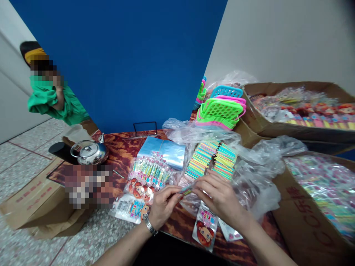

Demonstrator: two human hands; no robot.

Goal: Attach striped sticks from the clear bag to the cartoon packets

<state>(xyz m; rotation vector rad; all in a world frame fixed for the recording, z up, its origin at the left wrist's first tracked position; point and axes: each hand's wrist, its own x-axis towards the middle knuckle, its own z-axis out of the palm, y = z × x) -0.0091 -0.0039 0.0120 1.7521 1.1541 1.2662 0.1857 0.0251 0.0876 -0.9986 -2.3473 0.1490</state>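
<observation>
My left hand (162, 205) and my right hand (219, 195) meet over the front of a dark red patterned table (124, 153). Both pinch a small thin multicoloured item (185, 190) between their fingertips. A watch sits on my left wrist. Just behind my hands lies an opened clear plastic bag (249, 162) with rows of pastel-coloured strips (212, 158). To the left lie filled packets with a cartoon face (144, 177), and another such packet (205, 231) rests under my right forearm.
A stack of clear blue bags (166, 150) and a steel kettle (90, 151) are farther back. Neon plastic baskets (220, 111) and cardboard boxes (302, 221) of packaged goods stand right. A person in green (55, 99) is at the far left.
</observation>
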